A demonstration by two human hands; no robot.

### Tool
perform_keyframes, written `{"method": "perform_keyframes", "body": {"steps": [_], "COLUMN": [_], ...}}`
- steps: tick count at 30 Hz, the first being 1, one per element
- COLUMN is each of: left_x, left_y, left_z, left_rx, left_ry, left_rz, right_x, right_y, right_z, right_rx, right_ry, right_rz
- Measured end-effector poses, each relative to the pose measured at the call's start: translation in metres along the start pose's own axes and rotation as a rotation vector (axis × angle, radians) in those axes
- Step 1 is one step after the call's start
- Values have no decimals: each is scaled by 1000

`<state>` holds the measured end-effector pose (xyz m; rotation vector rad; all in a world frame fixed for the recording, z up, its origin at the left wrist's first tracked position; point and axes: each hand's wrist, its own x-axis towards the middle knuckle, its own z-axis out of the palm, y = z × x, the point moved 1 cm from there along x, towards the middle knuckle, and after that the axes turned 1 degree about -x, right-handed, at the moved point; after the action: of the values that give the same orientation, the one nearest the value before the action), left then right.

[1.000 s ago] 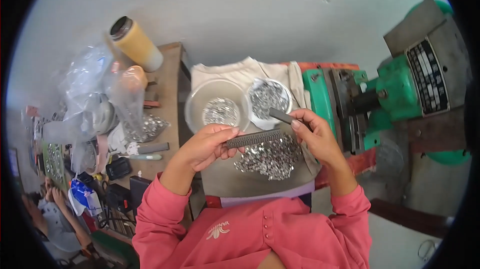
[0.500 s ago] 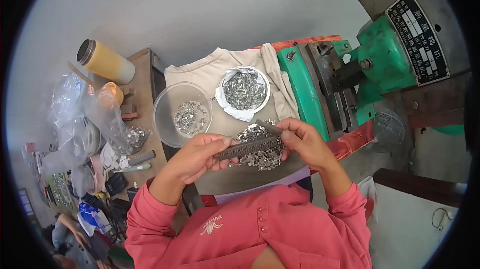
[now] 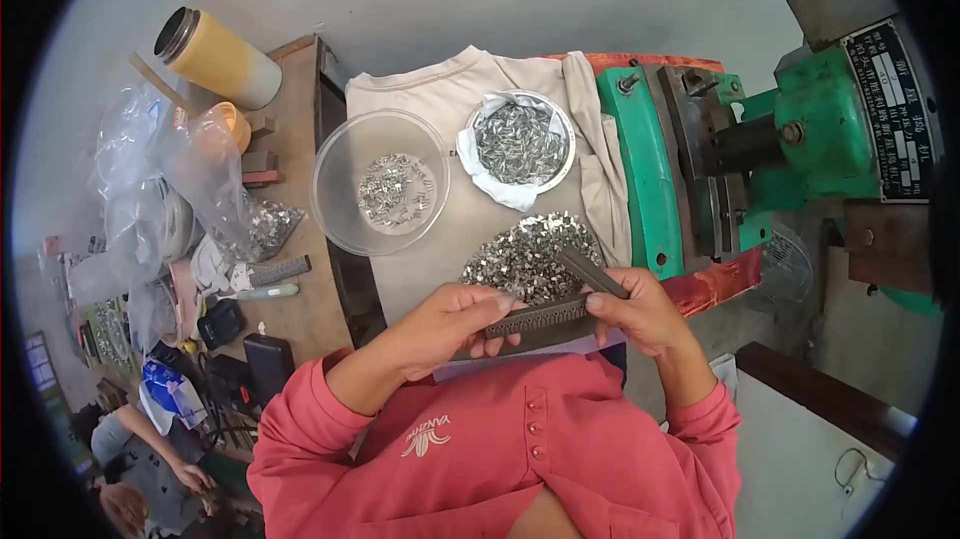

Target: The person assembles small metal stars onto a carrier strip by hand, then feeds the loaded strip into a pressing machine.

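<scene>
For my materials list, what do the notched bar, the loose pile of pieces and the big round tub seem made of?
Notched bar: probably metal, dull dark grey, with crisp edges. Loose pile: likely bare metal, shiny, given its silvery glints. Big round tub: apparently plastic, smooth; beige shows through its translucent wall.

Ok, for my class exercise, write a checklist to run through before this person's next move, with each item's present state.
1. Left hand grips the ridged bar: ok.
2. Right hand holds the short dark bar: ok.
3. Short dark bar clear of the loose metal pile: cannot tell; its tip overlaps the pile in view.
4. Clear bowl and white-lined bowl separate from the pile: ok.
5. Both hands away from the green machine: ok.
6. Ridged bar's fine details undamaged: cannot tell; too small.
</scene>
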<state>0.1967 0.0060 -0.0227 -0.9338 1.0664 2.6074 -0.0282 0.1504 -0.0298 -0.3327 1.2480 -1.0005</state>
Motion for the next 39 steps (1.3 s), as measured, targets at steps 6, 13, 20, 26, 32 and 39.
{"method": "perform_keyframes", "body": {"steps": [6,13,20,26,32,39], "left_x": [10,22,28,24,25,24], "left_y": [-12,-36,-45,-40,-42,-41], "left_z": [-17,-27,-31,-30,-33,-33], "left_rx": [-136,102,132,172,205,200], "left_ry": [72,168,229,231,241,248], "left_rz": [-19,104,118,54,54,55], "right_x": [20,33,21,20,12,25], "right_y": [-6,17,8,27,25,-9], "right_z": [7,4,11,11,20,16], "right_rx": [-258,-433,-707,-1214,-1540,-1540], "right_ry": [78,199,370,620,724,668], "right_rz": [-62,-42,-217,-699,-582,-810]}}
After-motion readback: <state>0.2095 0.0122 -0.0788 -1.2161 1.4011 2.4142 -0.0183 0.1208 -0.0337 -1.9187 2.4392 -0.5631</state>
